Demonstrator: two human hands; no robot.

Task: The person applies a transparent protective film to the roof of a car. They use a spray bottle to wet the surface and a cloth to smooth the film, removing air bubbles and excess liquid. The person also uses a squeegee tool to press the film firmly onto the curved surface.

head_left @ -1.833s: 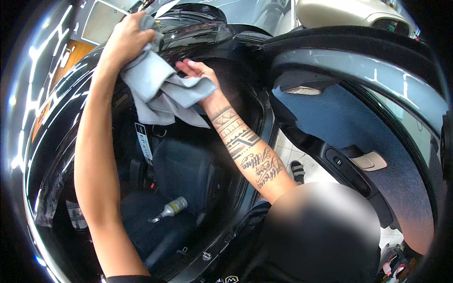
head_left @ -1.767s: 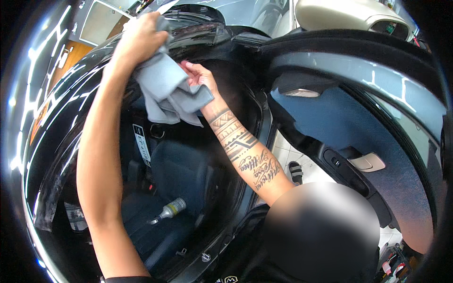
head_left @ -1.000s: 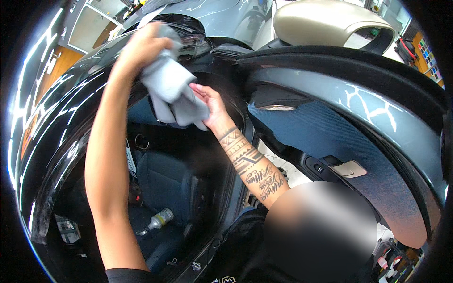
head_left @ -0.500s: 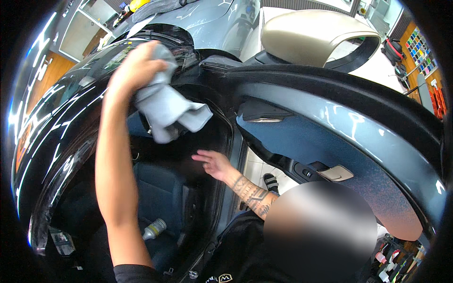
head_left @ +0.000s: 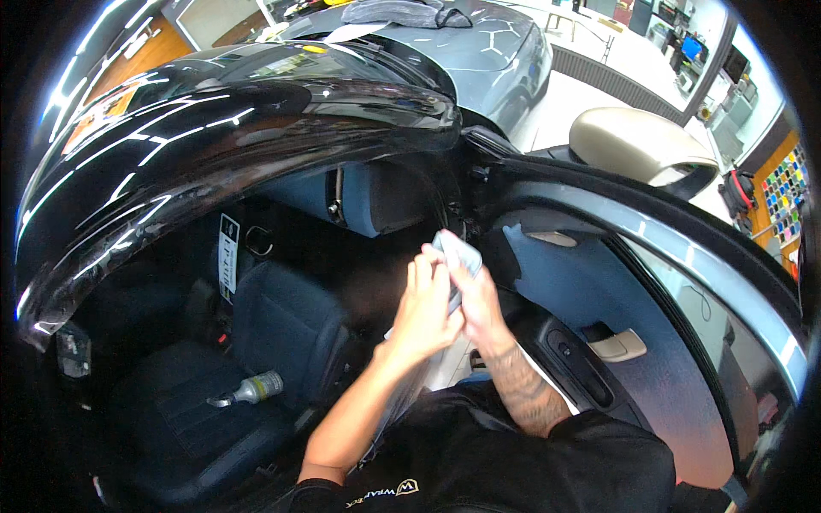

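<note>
In front of my chest, both hands are together on a small folded grey cloth (head_left: 460, 251). My left hand (head_left: 421, 309) wraps round its near side, fingers pointing up. My right hand (head_left: 484, 309), on the tattooed forearm, grips it from the right. Much of the cloth is hidden behind the fingers. Beyond the hands lies the dark opening between the black car roof and the open door (head_left: 599, 299), whose inner panel is blue.
On the dark car seat (head_left: 291, 312) at left lies a spray bottle (head_left: 256, 388). The glossy black roof (head_left: 256, 120) arches over the left side. A beige side mirror (head_left: 637, 137) sticks out beyond the door; a grey-blue hood (head_left: 479, 56) stretches behind, with a dark towel (head_left: 402, 14) on it.
My left hand has come down from the roof edge toward the middle. The cloth, hanging loose before, is now bunched small. My right hand, empty before, has taken hold of it too.
</note>
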